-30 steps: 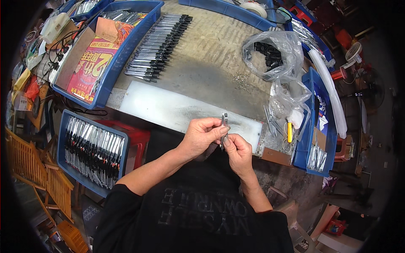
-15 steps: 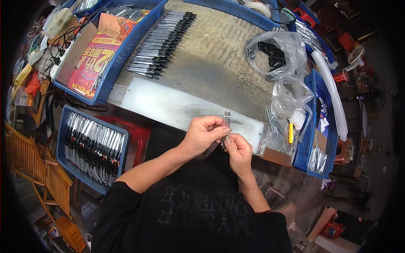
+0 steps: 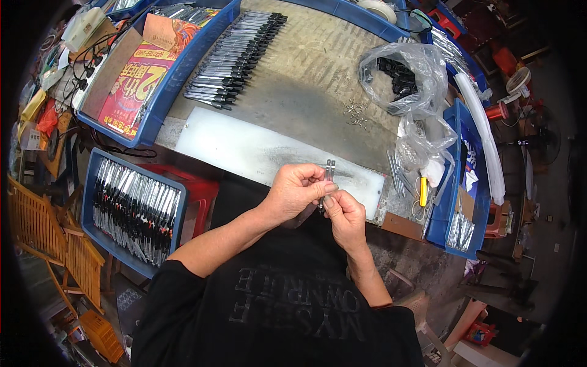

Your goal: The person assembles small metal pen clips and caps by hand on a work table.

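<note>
My left hand (image 3: 304,190) and my right hand (image 3: 343,217) meet over the near edge of the white board (image 3: 244,144). Between them they pinch a slim metal tool (image 3: 330,166) whose two narrow silvery strips stand side by side. Its lower end is dark and mostly covered by my fingers, so I cannot tell its exact kind. Each thumb presses on it, the left one higher up than the right. On the table beyond, a long row of similar slim silver pieces with black ends (image 3: 226,67) lies closely packed.
Small metal pins (image 3: 355,114) lie loose near a clear plastic bag (image 3: 428,92) of black parts. A yellow-handled cutter (image 3: 423,191) rests at right. Blue trays (image 3: 147,137) flank the table. A blue bin (image 3: 92,202) of silver-and-black pieces sits over a red stool (image 3: 205,189) at left.
Both hands keep their pinch on the slim metal tool, with only slight finger and tool movement. The surroundings shift slightly in the picture.
</note>
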A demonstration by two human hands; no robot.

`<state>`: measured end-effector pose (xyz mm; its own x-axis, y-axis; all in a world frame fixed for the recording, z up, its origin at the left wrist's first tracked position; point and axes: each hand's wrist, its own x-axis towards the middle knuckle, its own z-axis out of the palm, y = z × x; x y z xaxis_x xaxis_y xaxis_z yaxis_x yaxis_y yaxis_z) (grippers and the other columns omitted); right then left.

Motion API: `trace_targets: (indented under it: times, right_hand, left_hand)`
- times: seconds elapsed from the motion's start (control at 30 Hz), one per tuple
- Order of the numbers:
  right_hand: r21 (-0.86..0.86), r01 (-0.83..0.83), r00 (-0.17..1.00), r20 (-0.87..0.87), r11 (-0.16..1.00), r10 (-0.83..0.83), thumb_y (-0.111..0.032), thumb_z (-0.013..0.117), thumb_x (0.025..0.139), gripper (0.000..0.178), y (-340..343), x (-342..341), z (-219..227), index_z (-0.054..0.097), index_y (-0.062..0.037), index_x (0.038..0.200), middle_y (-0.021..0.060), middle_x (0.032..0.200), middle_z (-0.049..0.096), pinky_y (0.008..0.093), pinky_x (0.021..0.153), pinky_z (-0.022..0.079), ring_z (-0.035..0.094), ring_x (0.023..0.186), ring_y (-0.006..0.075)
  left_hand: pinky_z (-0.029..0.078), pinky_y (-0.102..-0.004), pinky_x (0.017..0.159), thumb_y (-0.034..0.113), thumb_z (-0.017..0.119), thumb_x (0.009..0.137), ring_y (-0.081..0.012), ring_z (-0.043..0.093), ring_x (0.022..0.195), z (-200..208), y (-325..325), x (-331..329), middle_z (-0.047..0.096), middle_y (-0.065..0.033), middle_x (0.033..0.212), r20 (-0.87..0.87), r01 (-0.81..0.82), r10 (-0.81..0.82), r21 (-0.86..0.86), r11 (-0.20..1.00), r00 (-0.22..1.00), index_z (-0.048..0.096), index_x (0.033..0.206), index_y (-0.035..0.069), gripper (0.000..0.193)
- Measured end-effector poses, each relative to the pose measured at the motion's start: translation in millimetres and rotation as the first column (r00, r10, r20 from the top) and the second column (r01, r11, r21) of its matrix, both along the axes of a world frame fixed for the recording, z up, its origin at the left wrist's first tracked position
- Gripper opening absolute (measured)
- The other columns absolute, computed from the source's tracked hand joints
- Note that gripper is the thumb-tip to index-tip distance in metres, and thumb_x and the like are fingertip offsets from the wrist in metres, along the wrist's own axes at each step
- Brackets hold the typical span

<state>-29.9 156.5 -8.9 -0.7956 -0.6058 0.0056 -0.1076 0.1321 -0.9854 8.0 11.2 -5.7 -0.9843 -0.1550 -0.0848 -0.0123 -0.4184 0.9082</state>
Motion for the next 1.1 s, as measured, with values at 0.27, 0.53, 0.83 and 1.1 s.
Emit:
trace_targets:
  times: [0.27, 0.53, 0.83, 1.1]
  right_hand:
    - [0.066, -0.080, 0.996, 0.031, 0.995, 0.078, -0.015, 0.053, 0.088, 0.018, -1.2, -6.1, 1.8, 0.060, 0.0001, 0.080, 0.0015, 0.065, 0.059, 0.0219, 0.050, 0.041, 0.049, 0.056, 0.0067]
    - [0.040, -0.095, 0.992, 0.087, 0.995, 0.091, -0.017, 0.053, 0.088, 0.020, -2.3, -6.7, 5.7, 0.060, 0.0003, 0.082, 0.0014, 0.068, 0.061, 0.0214, 0.050, 0.040, 0.048, 0.056, 0.0062]
    - [0.093, -0.157, 0.987, 0.060, 0.983, 0.152, -0.015, 0.052, 0.088, 0.018, -2.8, -10.7, 14.6, 0.060, 0.0010, 0.084, 0.0036, 0.071, 0.060, 0.0228, 0.054, 0.041, 0.049, 0.059, 0.0078]
    - [0.161, -0.116, 0.959, -0.238, 0.980, 0.152, -0.012, 0.055, 0.084, 0.014, 8.9, -42.8, 32.0, 0.057, 0.0017, 0.082, 0.0081, 0.068, 0.056, 0.0276, 0.058, 0.043, 0.054, 0.062, 0.0168]
  left_hand:
    - [0.044, -0.0187, 0.049, 0.005, 0.061, 0.080, -0.0047, 0.054, 0.060, 0.2, -2.2, -1.0, 0.058, -0.0016, 0.067, 0.022, 0.019, -0.019, -0.028, 0.999, 1.000, 0.059, 0.078, -0.003, 0.009]
    - [0.044, -0.0169, 0.049, 0.010, 0.063, 0.080, -0.0045, 0.053, 0.055, -2.6, -4.1, -1.9, 0.059, -0.0016, 0.066, 0.067, 0.064, -0.061, -0.039, 0.997, 0.996, 0.063, 0.079, -0.002, 0.011]
    - [0.038, -0.0161, 0.043, 0.012, 0.062, 0.081, -0.0024, 0.049, 0.051, -4.7, -3.6, -4.0, 0.055, 0.0008, 0.059, 0.049, 0.025, -0.021, -0.077, 0.997, 0.999, 0.061, 0.072, -0.001, 0.015]
    - [0.037, -0.0214, 0.046, 0.012, 0.067, 0.076, -0.0057, 0.048, 0.053, 5.7, -11.6, 2.3, 0.051, -0.0002, 0.061, 0.034, 0.137, -0.134, -0.358, 0.924, 0.990, 0.060, 0.070, -0.001, 0.015]
